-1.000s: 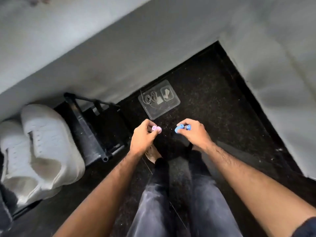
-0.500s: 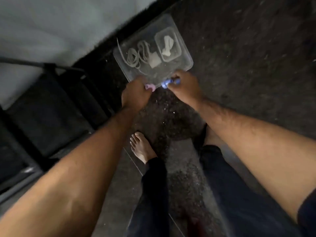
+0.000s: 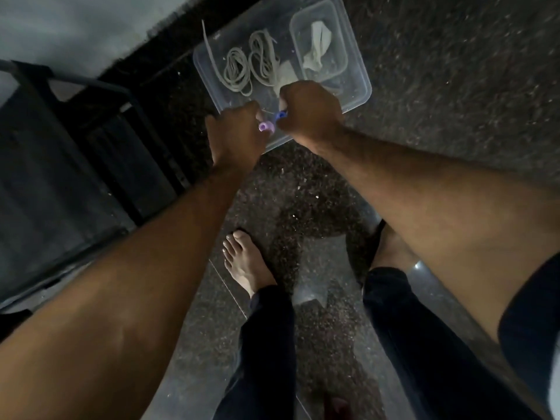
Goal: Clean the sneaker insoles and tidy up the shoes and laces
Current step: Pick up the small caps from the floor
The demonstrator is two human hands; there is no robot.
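A clear plastic tray (image 3: 360, 71) lies on the dark floor. Coiled white laces (image 3: 248, 63) rest in it, and a smaller clear tub (image 3: 339, 31) inside holds a crumpled white cloth (image 3: 316, 45). My left hand (image 3: 236, 131) hovers at the tray's near edge, closed on a small purple ring-shaped piece (image 3: 266, 127). My right hand (image 3: 309, 112) is over the tray's near part, closed on a small blue piece (image 3: 281, 115). The two hands almost touch. No sneakers are in view.
A black metal rack (image 3: 91, 140) stands at the left against a pale wall (image 3: 75, 22). My bare feet (image 3: 242, 262) and dark trouser legs are on the speckled dark floor (image 3: 454, 86) below the hands.
Both hands have gone down and forward from mid-air to the tray's near edge, still holding the purple and blue pieces. The view tilted down; the white sneakers left the frame.
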